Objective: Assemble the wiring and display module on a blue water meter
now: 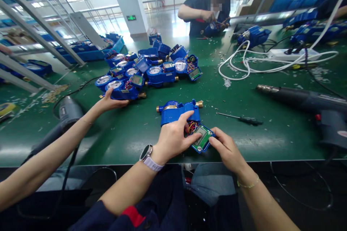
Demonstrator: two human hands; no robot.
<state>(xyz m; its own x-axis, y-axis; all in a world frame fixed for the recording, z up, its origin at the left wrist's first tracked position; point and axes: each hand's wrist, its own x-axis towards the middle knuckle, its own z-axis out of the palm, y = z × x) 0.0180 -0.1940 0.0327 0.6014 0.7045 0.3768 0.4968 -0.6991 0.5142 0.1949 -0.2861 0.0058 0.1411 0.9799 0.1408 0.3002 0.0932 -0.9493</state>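
A blue water meter (pixel 176 113) with brass pipe ends lies on its side near the table's front edge. Its hinged display unit (pixel 202 138), a green circuit board with a grey screen, hangs open toward me, and coloured wires (pixel 193 127) run from it into the body. My left hand (pixel 173 135), wearing a watch, is closed on the meter, fingers over the blue housing and thumb on the screen. Between thumb and fingers, my right hand (pixel 223 148) pinches the display unit's right edge. A screwdriver (pixel 241 118) lies to the right of the meter.
Several blue meters (pixel 154 72) crowd the table beyond; a co-worker's hand (pixel 110 101) grips the nearest. Heat guns lie left (pixel 69 112) and right (pixel 298 99). A white cable (pixel 244 74) loops near a power strip (pixel 294 55). Another person (pixel 207 16) works across the table.
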